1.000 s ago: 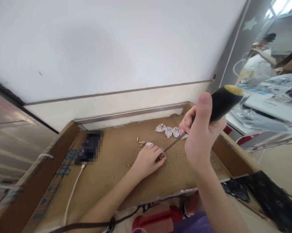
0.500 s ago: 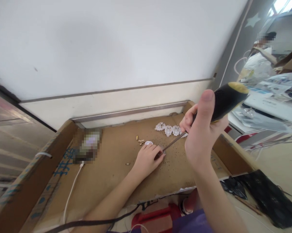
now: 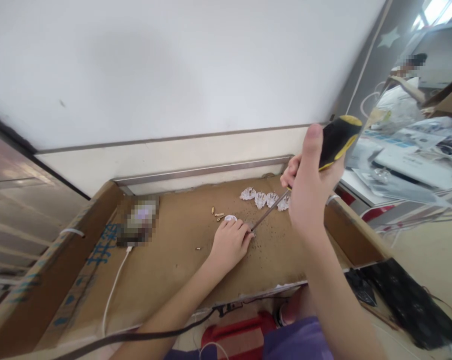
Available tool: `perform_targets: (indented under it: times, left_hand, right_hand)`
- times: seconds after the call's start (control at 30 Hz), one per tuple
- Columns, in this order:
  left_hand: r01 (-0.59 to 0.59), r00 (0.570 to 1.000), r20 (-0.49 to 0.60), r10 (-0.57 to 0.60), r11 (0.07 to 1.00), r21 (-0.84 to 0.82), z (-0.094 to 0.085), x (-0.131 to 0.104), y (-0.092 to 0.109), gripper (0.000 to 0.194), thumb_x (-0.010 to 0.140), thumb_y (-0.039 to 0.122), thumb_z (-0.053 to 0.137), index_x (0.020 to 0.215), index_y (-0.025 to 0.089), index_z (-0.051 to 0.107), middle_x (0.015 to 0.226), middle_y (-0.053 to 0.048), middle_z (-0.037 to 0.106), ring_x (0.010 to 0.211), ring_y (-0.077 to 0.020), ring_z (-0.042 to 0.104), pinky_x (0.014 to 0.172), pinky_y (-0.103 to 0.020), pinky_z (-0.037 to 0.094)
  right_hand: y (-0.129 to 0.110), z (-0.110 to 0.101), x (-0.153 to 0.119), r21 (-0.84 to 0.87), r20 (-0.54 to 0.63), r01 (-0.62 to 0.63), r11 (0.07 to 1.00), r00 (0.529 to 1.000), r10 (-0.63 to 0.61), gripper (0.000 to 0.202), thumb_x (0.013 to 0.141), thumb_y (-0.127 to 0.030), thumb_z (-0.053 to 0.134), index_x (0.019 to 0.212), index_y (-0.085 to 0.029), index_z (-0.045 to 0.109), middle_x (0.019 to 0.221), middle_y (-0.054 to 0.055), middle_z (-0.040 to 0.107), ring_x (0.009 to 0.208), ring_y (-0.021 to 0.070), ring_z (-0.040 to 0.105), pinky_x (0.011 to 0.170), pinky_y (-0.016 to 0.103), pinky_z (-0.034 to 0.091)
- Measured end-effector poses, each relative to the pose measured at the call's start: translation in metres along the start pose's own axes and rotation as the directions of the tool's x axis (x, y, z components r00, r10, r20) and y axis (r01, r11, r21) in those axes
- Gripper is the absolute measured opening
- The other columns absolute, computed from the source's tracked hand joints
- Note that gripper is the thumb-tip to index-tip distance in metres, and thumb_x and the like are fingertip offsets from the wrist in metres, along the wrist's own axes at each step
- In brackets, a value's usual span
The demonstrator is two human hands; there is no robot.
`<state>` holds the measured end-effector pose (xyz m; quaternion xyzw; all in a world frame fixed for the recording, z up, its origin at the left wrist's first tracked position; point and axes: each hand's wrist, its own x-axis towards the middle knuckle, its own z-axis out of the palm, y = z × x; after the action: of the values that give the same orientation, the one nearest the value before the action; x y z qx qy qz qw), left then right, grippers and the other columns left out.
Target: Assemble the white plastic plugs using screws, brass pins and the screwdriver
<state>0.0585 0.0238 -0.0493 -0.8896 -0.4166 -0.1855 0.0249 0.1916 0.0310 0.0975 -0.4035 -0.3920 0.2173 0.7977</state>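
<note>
My right hand [image 3: 312, 192] is wrapped round the black and yellow handle of a screwdriver [image 3: 269, 210], its thumb up along the handle. The shaft slants down to the left, and its tip meets a small piece at the fingertips of my left hand [image 3: 230, 244]. That hand is closed and pressed down on the cardboard, covering most of the piece, so its kind is hidden. Just beyond the left knuckles lies a round white part [image 3: 231, 218]. Small brass pieces [image 3: 218, 216] rest near it, and another small metal piece [image 3: 198, 248] lies further left.
Several white plug parts with metal pins [image 3: 261, 200] sit in a row behind the screwdriver. A cardboard tray [image 3: 165, 270] with raised sides holds everything. At left, a blurred device has a white cable [image 3: 115, 295]. Dark specks dot the cardboard. A cluttered table [image 3: 417, 165] stands right.
My right hand and the screwdriver handle have shifted left and slightly up in view, uncovering more of the plug row. The left hand stays pressed at the tip.
</note>
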Motion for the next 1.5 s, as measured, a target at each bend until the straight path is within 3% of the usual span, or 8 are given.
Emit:
perform_targets:
  times: [0.07, 0.2, 0.33, 0.47, 0.67, 1.33, 1.5]
  left_hand:
    - [-0.01, 1.0, 0.017, 0.011, 0.999, -0.039, 0.0, 0.001, -0.003, 0.014, 0.087, 0.027, 0.05, 0.08, 0.018, 0.059, 0.08, -0.002, 0.062, 0.08, -0.0185, 0.056, 0.076, -0.034, 0.04]
    - [-0.011, 0.998, 0.061, 0.02, 0.988, -0.153, -0.002, 0.003, -0.01, 0.015, 0.087, 0.028, 0.051, 0.082, 0.02, 0.062, 0.083, -0.001, 0.064, 0.084, -0.0176, 0.057, 0.079, -0.032, 0.039]
    - [0.027, 0.998, 0.061, -0.013, 0.973, -0.23, 0.0, 0.003, -0.014, 0.014, 0.086, 0.03, 0.054, 0.088, 0.023, 0.065, 0.084, 0.0, 0.066, 0.084, -0.0167, 0.057, 0.079, -0.031, 0.04]
    - [0.042, 0.998, 0.052, -0.03, 0.963, -0.268, 0.002, 0.003, -0.013, 0.012, 0.084, 0.029, 0.056, 0.089, 0.023, 0.065, 0.084, 0.001, 0.067, 0.086, -0.0168, 0.056, 0.081, -0.032, 0.04]
    - [0.046, 0.999, 0.036, -0.037, 0.956, -0.29, 0.001, 0.003, -0.013, 0.012, 0.084, 0.027, 0.055, 0.086, 0.023, 0.066, 0.083, -0.001, 0.067, 0.085, -0.0168, 0.056, 0.08, -0.032, 0.04]
    - [0.063, 0.997, 0.065, -0.045, 0.954, -0.294, 0.0, 0.004, -0.012, 0.015, 0.085, 0.034, 0.055, 0.086, 0.023, 0.065, 0.085, 0.0, 0.067, 0.087, -0.0173, 0.055, 0.081, -0.032, 0.039]
    - [0.099, 0.994, 0.062, -0.086, 0.959, -0.265, 0.001, 0.004, -0.01, 0.016, 0.085, 0.035, 0.055, 0.084, 0.023, 0.066, 0.083, 0.001, 0.068, 0.087, -0.0179, 0.054, 0.081, -0.033, 0.038]
  right_hand:
    - [0.003, -0.001, 0.009, 0.048, -0.099, -0.025, 0.999, 0.995, 0.03, 0.043, 0.074, -0.057, 0.057, 0.08, -0.021, 0.036, 0.051, -0.008, 0.033, 0.036, 0.0047, 0.03, 0.031, 0.018, 0.026]
    - [0.003, -0.003, 0.018, 0.102, -0.091, -0.063, 0.993, 0.993, 0.072, 0.049, 0.069, -0.061, 0.06, 0.074, -0.02, 0.035, 0.046, -0.009, 0.034, 0.033, 0.0044, 0.027, 0.029, 0.018, 0.023]
    - [-0.015, -0.007, 0.014, 0.139, -0.116, -0.011, 0.99, 0.993, 0.027, 0.046, 0.071, -0.06, 0.057, 0.07, -0.02, 0.035, 0.045, -0.009, 0.032, 0.033, 0.0047, 0.025, 0.029, 0.018, 0.019]
    - [-0.028, -0.009, 0.008, 0.159, -0.07, -0.003, 0.987, 0.997, 0.014, 0.045, 0.072, -0.058, 0.056, 0.066, -0.019, 0.036, 0.045, -0.008, 0.032, 0.033, 0.0046, 0.025, 0.03, 0.019, 0.02]
    - [-0.019, -0.007, 0.003, 0.141, -0.034, -0.072, 0.987, 0.996, 0.077, 0.046, 0.072, -0.062, 0.055, 0.069, -0.02, 0.036, 0.044, -0.008, 0.031, 0.032, 0.0045, 0.025, 0.03, 0.019, 0.019]
    - [-0.023, -0.002, 0.001, 0.141, 0.01, -0.054, 0.988, 0.999, 0.053, 0.047, 0.071, -0.062, 0.055, 0.069, -0.02, 0.036, 0.045, -0.008, 0.029, 0.033, 0.0044, 0.023, 0.031, 0.019, 0.017]
    - [-0.027, -0.004, -0.001, 0.138, 0.148, -0.074, 0.988, 0.988, 0.054, 0.046, 0.074, -0.063, 0.051, 0.068, -0.02, 0.036, 0.044, -0.008, 0.03, 0.031, 0.0045, 0.024, 0.032, 0.019, 0.017]
